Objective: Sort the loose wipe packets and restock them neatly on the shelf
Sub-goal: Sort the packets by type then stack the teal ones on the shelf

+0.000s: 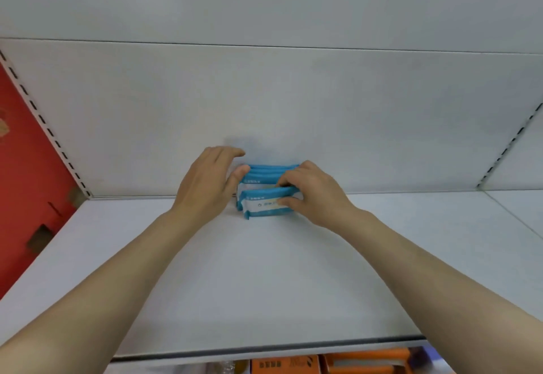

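White back panel [293, 94] is filling most of the head view, with a horizontal seam running across near the top. Slotted uprights are showing at both sides: left upright [44, 126] bordering a red panel [26, 197], right upright [508, 147] slanting down toward the shelf.

White shelf [264, 279] is spreading from the back panel to its front lip near the bottom edge. Below that lip, orange boxes [364, 363] are showing on a lower level; print on them is too blurred to read.

Both bare forearms are reaching in from the bottom corners and converging at the shelf's rear centre.

Wipe packets [266, 194], blue and white, are standing on edge in a short row at the back of the shelf, touching or just in front of the back panel. Several blue top edges are lying one behind another; exact count cannot be told. The frontmost packet is sitting slightly lower and nearer than the rest, its white label facing the camera.

Left hand [205, 185] is lying against the left end of the row, thumb touching the packets' end, fingers extended loosely over the top toward the back panel. No clear grip.

Right hand [311, 194] is holding the right end of the front packets: thumb on the front label, fingers curled over the blue top edges, pinching them.
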